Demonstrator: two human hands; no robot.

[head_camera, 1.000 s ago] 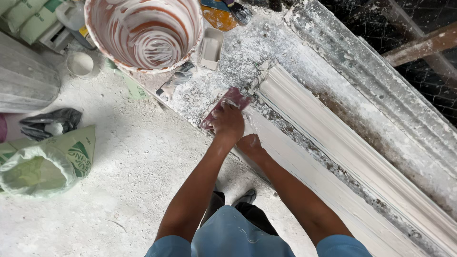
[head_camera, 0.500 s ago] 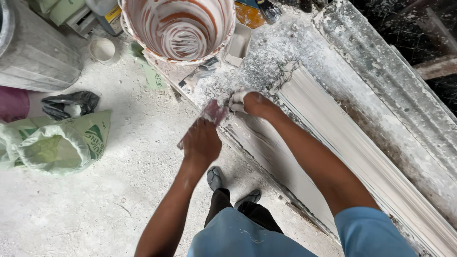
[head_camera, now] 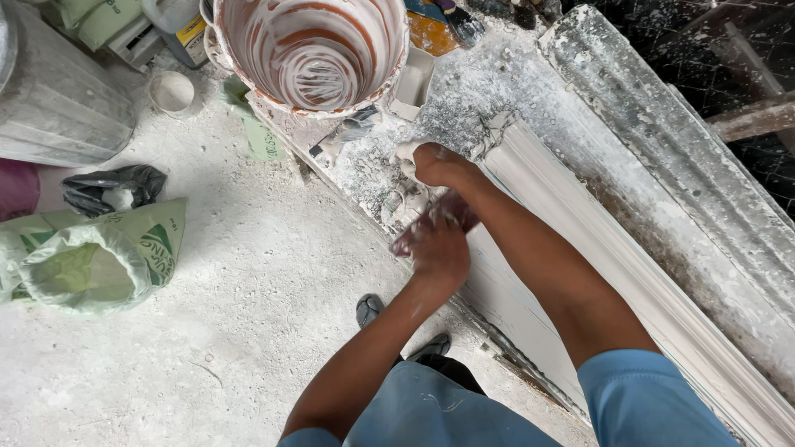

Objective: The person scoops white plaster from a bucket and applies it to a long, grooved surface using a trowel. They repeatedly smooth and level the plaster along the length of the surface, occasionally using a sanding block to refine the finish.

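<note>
A: What is the largest item in view?

B: The tabletop (head_camera: 530, 74), a long plaster-crusted surface that runs diagonally from the upper centre to the lower right. On it lies a long white moulding (head_camera: 662, 306), ribbed along its length, with frayed fibre at its upper end.

A: What stands at the head of the tabletop?

B: A large bucket (head_camera: 310, 50), orange inside and streaked with white plaster. Just beside it, to the right, lies a small white block (head_camera: 411, 83).

A: What is on the floor?

B: The floor (head_camera: 207, 348) is dusted white. At its left sits an open green sack (head_camera: 91, 261). Above the sack lies a black bag (head_camera: 112, 189), and beyond that stands a small white cup (head_camera: 171, 91).

A: State the position of the hands.

B: The right hand (head_camera: 439, 164) is at the upper end of the moulding, near the tabletop's edge. Its grip is curled closed over a lump of white plaster (head_camera: 407, 153). The left hand (head_camera: 435, 244) is just below it, at the near edge of the moulding. It is blurred; its grip is closed around a flat reddish scraper (head_camera: 431, 223), of which only part shows.

A: Are the hands touching?

B: They are close together; contact cannot be determined
</note>
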